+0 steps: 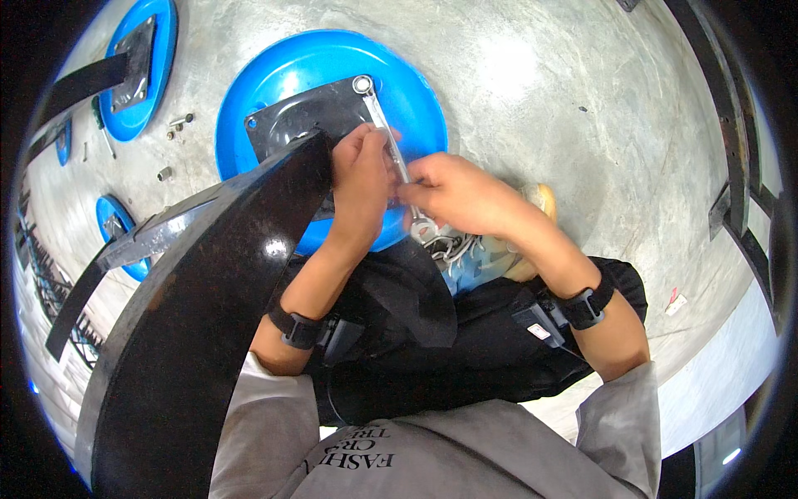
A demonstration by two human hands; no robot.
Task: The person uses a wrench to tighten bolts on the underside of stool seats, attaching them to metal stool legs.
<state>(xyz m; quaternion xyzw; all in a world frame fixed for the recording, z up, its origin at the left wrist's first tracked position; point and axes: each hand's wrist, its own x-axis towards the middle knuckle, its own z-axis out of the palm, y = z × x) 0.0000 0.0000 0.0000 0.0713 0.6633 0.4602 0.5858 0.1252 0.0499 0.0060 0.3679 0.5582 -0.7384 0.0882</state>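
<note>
A long silver combination wrench (383,125) lies across the corner of a black square plate (307,111), its ring end over the bolt position there. My right hand (465,195) is closed around the lower shaft, near the wrench's other end. Beside the shaft, over the plate's edge, my left hand (359,187) has its fingers curled; what they hold, if anything, is hidden. The plate rests on a round blue dish-shaped disc (332,51). A thick black curved beam (208,274) rises from the plate and passes left of my left forearm.
More blue discs with black plates, such as one at the far left (162,75), stand along the left. Loose small metal parts (165,174) and a screwdriver (105,133) lie on the concrete floor. My shoe (490,258) is close by the disc. Black metal framing (731,125) runs along the right.
</note>
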